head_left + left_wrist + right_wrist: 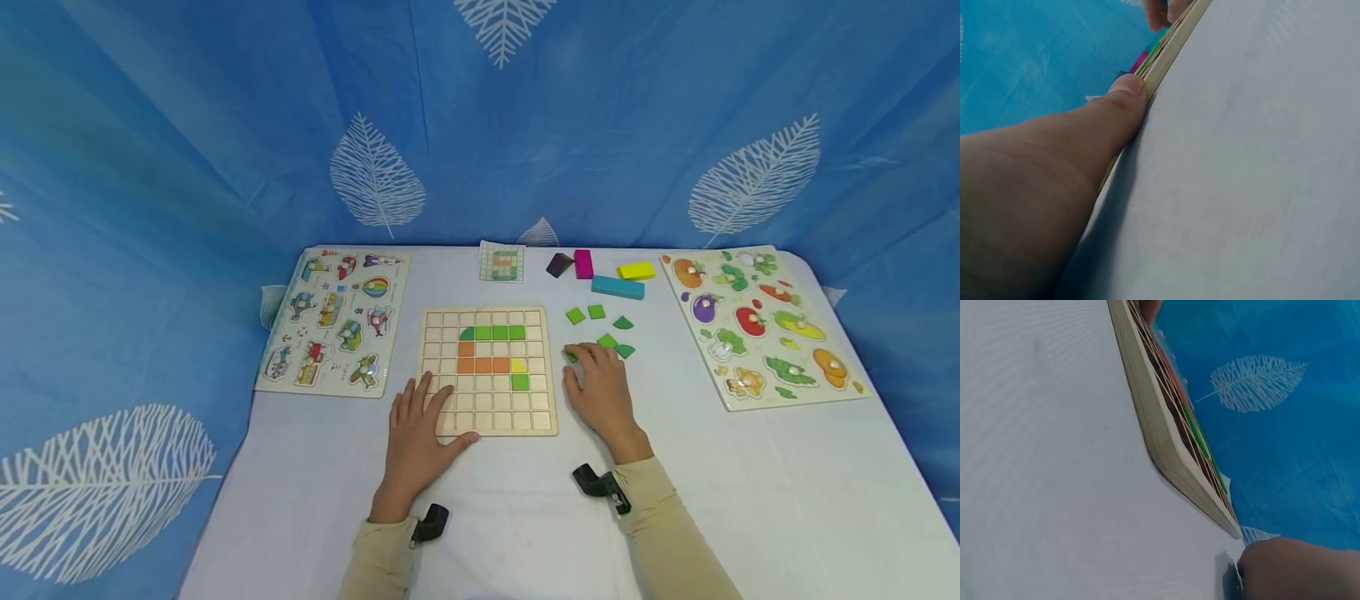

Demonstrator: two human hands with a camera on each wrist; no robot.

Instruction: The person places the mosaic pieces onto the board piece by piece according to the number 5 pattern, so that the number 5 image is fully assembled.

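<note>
The square wooden grid board [488, 372] lies at the centre of the white-covered counter [750, 483]. Filled so far: a green top row with a quarter-round corner, an orange column and row, one yellow tile and one green tile below it. Judged against the small pattern card [502, 262] at 12 o'clock, the lower part remains open. The left hand [417, 433] lies flat with released grip on the board's 7 o'clock corner. The right hand [600, 390] curls its grip onto a loose green tile [572, 356] at the board's 3 o'clock; other green tiles [596, 312] remain beside it.
</note>
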